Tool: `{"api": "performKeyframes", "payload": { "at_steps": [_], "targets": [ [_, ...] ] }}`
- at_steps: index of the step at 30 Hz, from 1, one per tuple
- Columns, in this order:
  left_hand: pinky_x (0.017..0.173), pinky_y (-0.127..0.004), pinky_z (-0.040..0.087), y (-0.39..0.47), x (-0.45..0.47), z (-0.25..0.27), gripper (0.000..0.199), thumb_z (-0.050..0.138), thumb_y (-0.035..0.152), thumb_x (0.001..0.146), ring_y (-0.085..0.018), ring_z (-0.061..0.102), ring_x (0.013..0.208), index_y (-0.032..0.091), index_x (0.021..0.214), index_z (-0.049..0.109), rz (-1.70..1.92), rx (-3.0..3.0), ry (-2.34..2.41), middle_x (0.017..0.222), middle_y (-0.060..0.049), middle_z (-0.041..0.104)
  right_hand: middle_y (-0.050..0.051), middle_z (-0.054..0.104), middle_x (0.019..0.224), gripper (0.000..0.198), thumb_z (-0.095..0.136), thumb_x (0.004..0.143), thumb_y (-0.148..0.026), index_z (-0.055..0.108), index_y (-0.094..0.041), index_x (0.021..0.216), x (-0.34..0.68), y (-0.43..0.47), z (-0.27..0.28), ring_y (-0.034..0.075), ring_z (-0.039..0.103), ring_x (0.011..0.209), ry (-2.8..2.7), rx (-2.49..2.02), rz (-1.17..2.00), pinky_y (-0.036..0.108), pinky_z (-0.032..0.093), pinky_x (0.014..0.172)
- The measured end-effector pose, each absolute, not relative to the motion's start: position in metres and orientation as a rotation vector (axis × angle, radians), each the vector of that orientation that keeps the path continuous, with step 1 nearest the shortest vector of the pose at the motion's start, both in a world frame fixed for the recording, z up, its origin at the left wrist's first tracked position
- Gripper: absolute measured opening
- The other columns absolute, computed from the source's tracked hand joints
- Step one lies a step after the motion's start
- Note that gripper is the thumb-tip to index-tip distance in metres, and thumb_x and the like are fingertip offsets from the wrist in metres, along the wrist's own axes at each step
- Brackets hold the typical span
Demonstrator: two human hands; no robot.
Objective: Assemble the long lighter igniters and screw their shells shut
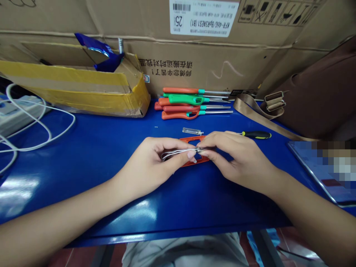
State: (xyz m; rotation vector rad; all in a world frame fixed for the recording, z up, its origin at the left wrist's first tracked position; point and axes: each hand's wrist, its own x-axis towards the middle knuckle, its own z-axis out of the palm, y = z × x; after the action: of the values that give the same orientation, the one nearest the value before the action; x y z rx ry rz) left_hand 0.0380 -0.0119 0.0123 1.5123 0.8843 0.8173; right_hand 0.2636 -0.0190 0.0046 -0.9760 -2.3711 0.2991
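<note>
Over the middle of the blue table, my left hand [164, 159] is closed, pinching thin white wires [174, 152] that loop back into its palm. Fingertip to fingertip with it, my right hand [236, 155] is closed on a small dark piece [207, 148], mostly covered by the fingers. Beneath both hands shows an orange plastic lighter casing [185, 140] with openings in it. Just beyond the casing is a small clear fuel tank [191, 131]. A black and yellow screwdriver [257, 135] rests behind my right hand, its shaft partly hidden.
Several orange, red and green long-necked lighters [183, 99] lie stacked at the back. A taped cardboard box [111, 96] stands back left, near white cables [50, 133]. At right are a brown strap [258, 115] with a buckle and a flat glossy device [311, 167]. A large carton [111, 18] stands behind.
</note>
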Motion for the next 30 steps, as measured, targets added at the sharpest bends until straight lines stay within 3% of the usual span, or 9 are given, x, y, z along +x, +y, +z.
{"api": "performKeyframes", "payload": {
  "at_steps": [7,13,19,30],
  "targets": [
    [0.077,-0.021,0.060,-0.013,0.038,0.011,0.010,0.073,0.024,0.090,-0.015,0.076,0.083,0.021,0.091,0.082,0.783,1.604,0.919,0.089,0.002,0.082,0.001,0.066,0.094,0.002,0.058,0.100,-0.024,0.059,-0.022,0.099,0.261,-0.020,0.005,0.015,0.062,0.086,-2.342,-0.989,0.468,0.028,0.047,0.076],
    [0.080,-0.025,0.061,-0.018,0.037,0.011,0.011,0.072,0.025,0.089,-0.019,0.076,0.090,0.020,0.094,0.081,0.813,1.779,0.983,0.099,0.000,0.082,0.002,0.062,0.085,0.014,0.060,0.099,-0.032,0.056,-0.022,0.090,0.259,-0.021,0.008,0.017,0.057,0.079,-2.332,-1.005,0.451,0.030,0.044,0.071],
    [0.082,-0.028,0.060,-0.011,0.030,0.007,0.030,0.070,0.023,0.089,-0.020,0.074,0.095,0.022,0.118,0.075,0.649,1.896,0.948,0.113,-0.002,0.078,0.001,0.062,0.085,0.008,0.064,0.093,-0.023,0.059,-0.020,0.088,0.273,-0.008,0.007,0.014,0.057,0.078,-2.397,-0.992,0.500,0.027,0.043,0.071],
    [0.062,-0.021,0.052,0.003,0.022,0.000,0.026,0.066,0.020,0.085,-0.012,0.067,0.070,0.020,0.108,0.079,0.558,2.149,1.057,0.101,-0.003,0.078,-0.002,0.058,0.080,0.015,0.062,0.090,-0.026,0.049,-0.023,0.084,0.283,0.002,0.001,0.015,0.049,0.070,-2.546,-1.302,0.657,0.028,0.035,0.065]
  ]
}}
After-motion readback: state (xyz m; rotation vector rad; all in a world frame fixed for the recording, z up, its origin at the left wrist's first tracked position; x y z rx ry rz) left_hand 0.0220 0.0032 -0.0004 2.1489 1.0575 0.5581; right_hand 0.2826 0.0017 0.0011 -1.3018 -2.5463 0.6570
